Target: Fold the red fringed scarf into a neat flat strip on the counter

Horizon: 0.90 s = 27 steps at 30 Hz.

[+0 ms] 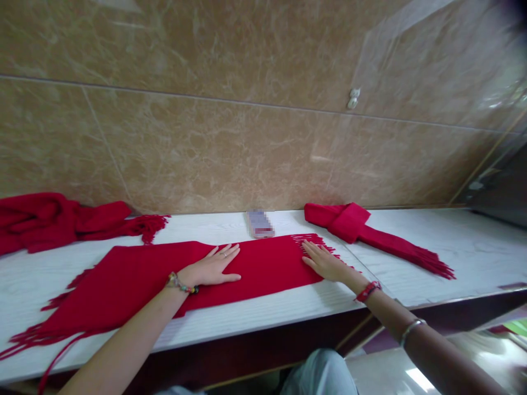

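Observation:
A red fringed scarf (263,269) is spread flat along the white tabletop, with tassels at its left and right ends. My left hand (214,267) lies on the middle of the cloth, palm down and fingers apart. Over the scarf's right end, beside the tassels, my right hand (323,261) rests flat with its fingers stretched out. Neither hand grips the fabric. At the left the scarf looks layered, and a few long strands hang over the table's front edge.
A bunched red scarf (61,222) lies at the back left. Another, folded over itself (349,225), lies at the back right. Between them a phone (260,224) sits near the brown marbled wall (230,153). My knee (321,376) is below the white table (465,247).

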### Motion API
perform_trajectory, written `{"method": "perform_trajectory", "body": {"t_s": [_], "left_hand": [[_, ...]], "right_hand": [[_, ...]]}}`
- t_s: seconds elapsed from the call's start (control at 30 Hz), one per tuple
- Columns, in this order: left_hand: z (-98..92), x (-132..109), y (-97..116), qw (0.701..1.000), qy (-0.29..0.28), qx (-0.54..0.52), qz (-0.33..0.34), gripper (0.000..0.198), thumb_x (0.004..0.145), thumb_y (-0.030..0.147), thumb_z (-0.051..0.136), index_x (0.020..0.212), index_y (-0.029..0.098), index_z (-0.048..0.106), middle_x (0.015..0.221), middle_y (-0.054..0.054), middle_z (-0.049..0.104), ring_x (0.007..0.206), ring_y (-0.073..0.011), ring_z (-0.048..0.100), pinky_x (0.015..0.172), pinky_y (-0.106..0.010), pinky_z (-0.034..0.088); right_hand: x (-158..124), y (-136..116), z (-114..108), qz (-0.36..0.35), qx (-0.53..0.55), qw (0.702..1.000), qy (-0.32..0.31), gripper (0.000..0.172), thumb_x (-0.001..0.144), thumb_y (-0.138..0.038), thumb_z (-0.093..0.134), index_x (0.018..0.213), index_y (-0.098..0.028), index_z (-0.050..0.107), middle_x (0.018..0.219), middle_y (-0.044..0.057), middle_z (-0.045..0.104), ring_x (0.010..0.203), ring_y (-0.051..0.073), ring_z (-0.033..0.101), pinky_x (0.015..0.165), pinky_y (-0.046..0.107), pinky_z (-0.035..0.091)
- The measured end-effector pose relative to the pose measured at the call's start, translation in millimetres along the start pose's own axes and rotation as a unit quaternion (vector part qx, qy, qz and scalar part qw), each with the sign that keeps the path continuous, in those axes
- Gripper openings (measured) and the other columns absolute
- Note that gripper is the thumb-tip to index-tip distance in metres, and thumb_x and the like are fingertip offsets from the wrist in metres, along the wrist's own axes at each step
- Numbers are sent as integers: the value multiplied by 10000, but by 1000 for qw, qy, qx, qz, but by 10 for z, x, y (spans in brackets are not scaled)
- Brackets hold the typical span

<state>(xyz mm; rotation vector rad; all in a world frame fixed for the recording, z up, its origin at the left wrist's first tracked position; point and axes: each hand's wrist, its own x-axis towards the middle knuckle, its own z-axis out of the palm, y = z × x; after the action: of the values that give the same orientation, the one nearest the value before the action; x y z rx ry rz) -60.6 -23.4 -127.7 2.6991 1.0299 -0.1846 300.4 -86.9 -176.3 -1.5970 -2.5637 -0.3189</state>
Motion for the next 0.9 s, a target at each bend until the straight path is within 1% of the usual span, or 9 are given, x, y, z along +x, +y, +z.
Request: {"method": "perform_trajectory", "body": {"t_s": [0.07,0.13,0.3,0.4,0.5,0.63,0.73,0.8,0.9], "left_hand": [[-2,4,3,1000,1,-7,3,841,778,681,325,1412,185,82,1464,-57,41,1340,-222,6,1070,-403,11],[0,7,0,1000,4,-12,4,856,769,684,341,1412,180,85,1464,-61,43,1340,-224,12,1072,-396,19],[15,-14,-25,999,14,2,-32,918,749,710,336,1409,122,90,1460,-101,32,1340,-230,23,1073,-381,35],[22,-33,-46,999,14,9,-39,940,737,729,326,1407,110,101,1456,-118,36,1338,-246,26,1070,-395,50],[20,-38,-56,999,11,16,-29,929,743,718,333,1406,107,106,1453,-128,49,1337,-248,40,1068,-402,57],[10,-27,-49,1000,8,19,-24,920,753,702,342,1407,104,97,1454,-124,46,1338,-241,30,1070,-392,52],[7,-19,-45,1000,4,17,-18,921,758,700,336,1407,98,83,1456,-117,35,1339,-229,18,1073,-378,44],[8,-16,-46,1000,2,17,-17,912,765,695,324,1407,97,77,1457,-114,27,1340,-221,16,1074,-370,41],[5,-17,-47,1000,1,15,-20,892,776,687,313,1408,103,78,1458,-110,26,1340,-216,15,1074,-365,45]], "right_hand": [[49,-49,-49,22,-1,1000,3,409,916,-258,257,1175,-80,517,1316,228,399,1271,323,275,940,579,317],[219,-287,-119,56,17,998,30,455,917,-295,255,1270,-54,410,1341,226,366,1288,297,248,962,543,320],[810,-1162,-213,-49,66,996,34,550,915,-369,265,1339,-19,289,1402,190,273,1311,256,191,1034,450,257],[956,-1318,-174,-73,75,994,13,547,914,-378,274,1337,-33,299,1389,188,302,1299,253,232,1022,459,272],[845,-1034,-83,-66,47,997,12,501,918,-336,282,1326,-48,327,1380,190,318,1290,259,255,1000,472,301],[443,-292,70,-14,-24,1000,7,424,914,-231,290,1280,-45,395,1352,223,347,1271,278,293,957,489,349],[153,181,162,26,-74,997,-22,377,898,-171,307,1231,-90,464,1343,201,375,1256,296,316,908,517,388],[69,336,179,55,-87,994,-35,357,886,-164,330,1195,-122,504,1328,185,407,1246,303,334,895,529,395],[179,305,105,110,-51,993,1,384,885,-228,351,1224,-97,474,1314,202,418,1229,296,365,914,493,393]]}}
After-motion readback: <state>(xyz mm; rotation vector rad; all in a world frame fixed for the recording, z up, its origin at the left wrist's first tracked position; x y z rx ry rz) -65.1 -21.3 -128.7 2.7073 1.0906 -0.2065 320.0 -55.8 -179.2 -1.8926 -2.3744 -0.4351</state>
